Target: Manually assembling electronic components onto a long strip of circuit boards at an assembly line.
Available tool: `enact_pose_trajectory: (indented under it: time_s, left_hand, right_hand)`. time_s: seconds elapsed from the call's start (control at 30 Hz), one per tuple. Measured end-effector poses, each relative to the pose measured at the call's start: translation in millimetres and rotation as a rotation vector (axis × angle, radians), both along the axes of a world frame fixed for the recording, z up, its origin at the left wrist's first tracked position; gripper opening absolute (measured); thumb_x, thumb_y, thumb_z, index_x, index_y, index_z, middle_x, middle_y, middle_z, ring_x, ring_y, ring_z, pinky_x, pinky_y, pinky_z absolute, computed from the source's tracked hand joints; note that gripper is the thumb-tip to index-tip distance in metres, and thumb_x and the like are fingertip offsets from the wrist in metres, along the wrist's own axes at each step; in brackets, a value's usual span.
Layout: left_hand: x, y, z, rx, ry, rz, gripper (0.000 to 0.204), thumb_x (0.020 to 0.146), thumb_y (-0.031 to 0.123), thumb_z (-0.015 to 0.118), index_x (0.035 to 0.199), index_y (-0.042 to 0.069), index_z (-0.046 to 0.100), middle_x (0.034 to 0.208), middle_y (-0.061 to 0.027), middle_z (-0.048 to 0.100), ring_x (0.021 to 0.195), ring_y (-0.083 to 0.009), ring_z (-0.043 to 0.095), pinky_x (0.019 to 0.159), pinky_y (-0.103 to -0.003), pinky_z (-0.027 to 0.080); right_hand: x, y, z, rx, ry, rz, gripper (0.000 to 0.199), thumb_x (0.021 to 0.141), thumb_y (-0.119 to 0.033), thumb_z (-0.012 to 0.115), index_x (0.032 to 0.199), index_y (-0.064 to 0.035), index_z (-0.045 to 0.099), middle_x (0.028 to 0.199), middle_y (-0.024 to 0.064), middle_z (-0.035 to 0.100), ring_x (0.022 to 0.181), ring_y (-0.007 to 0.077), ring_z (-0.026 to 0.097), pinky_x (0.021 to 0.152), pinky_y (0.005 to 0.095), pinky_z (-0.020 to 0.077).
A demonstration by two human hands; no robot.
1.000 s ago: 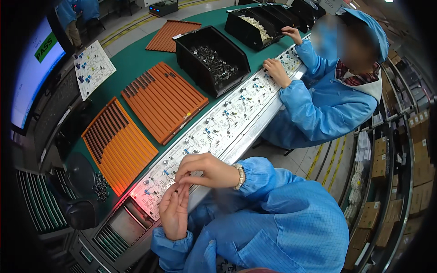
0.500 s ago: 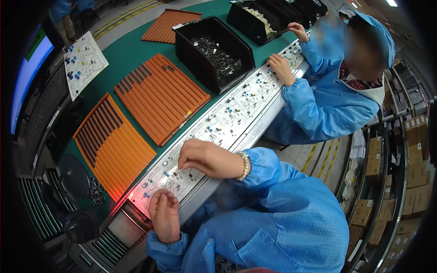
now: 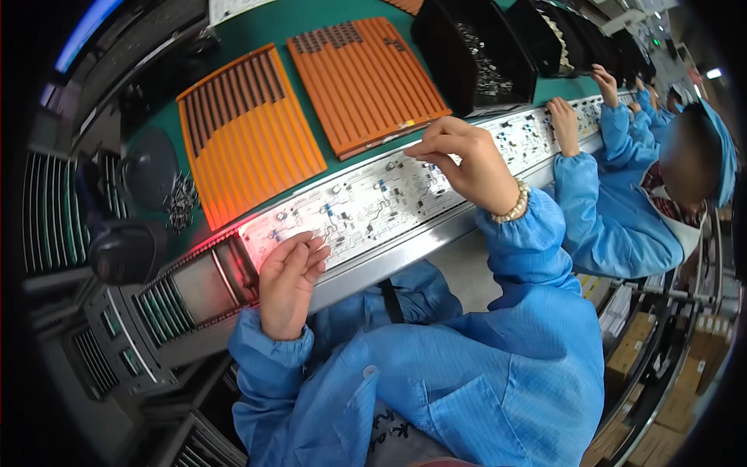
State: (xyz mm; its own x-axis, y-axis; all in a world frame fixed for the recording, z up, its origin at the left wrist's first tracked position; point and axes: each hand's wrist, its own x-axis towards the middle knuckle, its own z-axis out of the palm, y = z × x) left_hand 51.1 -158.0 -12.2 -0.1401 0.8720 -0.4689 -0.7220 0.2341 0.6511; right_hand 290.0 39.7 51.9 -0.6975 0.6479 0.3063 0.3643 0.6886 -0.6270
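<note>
White circuit boards [image 3: 354, 214] with small blue and black components lie in a row along a metal conveyor rail [image 3: 389, 261]. My right hand [image 3: 475, 163], wearing a beaded bracelet [image 3: 520, 201], hovers over the boards with thumb and forefinger pinched together. Anything between those fingertips is too small to make out. At the board's left end, close to a red glow, my left hand [image 3: 286, 284] is turned palm inward. Its fingers are curled against the thumb, and what they hold, if anything, cannot be seen.
Beyond the rail lie an orange grooved tray [image 3: 264, 175] and a browner one [image 3: 373, 109], both partly filled with dark parts. A black bin [image 3: 436, 54] holds small metallic pieces. A black scanner-like device [image 3: 124, 253] stands left. A co-worker's hand [image 3: 564, 128] works over the boards to the right.
My right hand has lifted and moved right along the boards, away from my left hand. My left hand stays near the board's left end. The whole view has turned.
</note>
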Motion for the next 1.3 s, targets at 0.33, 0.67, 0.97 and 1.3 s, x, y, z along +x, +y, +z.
enact_pose_trajectory:
  time_s: [0.33,0.67,0.97,1.3]
  left_hand:
    - [-1.9,-9.4,-11.6,0.067,-0.067,0.010,0.016,0.099,0.014,0.054,0.107,0.001,0.059,0.101,-0.0099,0.065,0.093,-0.0197,0.064,0.080,-0.029,0.050]
    - [2.1,-11.3,-8.4,0.069,-0.105,0.077,0.015,0.097,0.013,0.055,0.107,0.002,0.058,0.099,-0.0101,0.064,0.093,-0.0196,0.062,0.082,-0.030,0.049]
    - [7.8,-11.9,-10.0,0.118,-0.129,0.031,0.013,0.097,0.012,0.055,0.104,0.002,0.056,0.098,-0.0105,0.064,0.090,-0.0191,0.062,0.081,-0.030,0.049]
    - [-2.0,-23.0,-9.9,0.147,-0.127,-0.018,0.010,0.098,0.011,0.051,0.102,0.003,0.055,0.098,-0.0097,0.061,0.088,-0.0169,0.059,0.079,-0.030,0.047]
  right_hand:
    - [-23.4,-2.4,-30.4,0.063,-0.145,0.147,0.009,0.075,-0.003,0.074,0.084,-0.0026,0.070,0.083,0.0083,0.063,0.079,0.0244,0.062,0.070,0.0331,0.0509]
    - [-27.9,-21.5,-42.7,0.076,-0.258,0.002,0.009,0.075,-0.005,0.073,0.083,-0.0034,0.069,0.076,0.0084,0.064,0.077,0.0230,0.061,0.068,0.0318,0.0498]
    - [-32.1,-57.2,-65.8,-0.327,-0.022,-0.377,0.011,0.075,-0.002,0.072,0.082,0.0002,0.065,0.071,0.0070,0.068,0.063,0.0132,0.063,0.060,0.0250,0.0490]
    - [-46.9,-69.7,-76.2,-0.226,-0.030,-0.604,0.017,0.077,-0.001,0.072,0.085,0.0007,0.057,0.065,0.0078,0.065,0.057,0.0129,0.062,0.054,0.0250,0.0474]
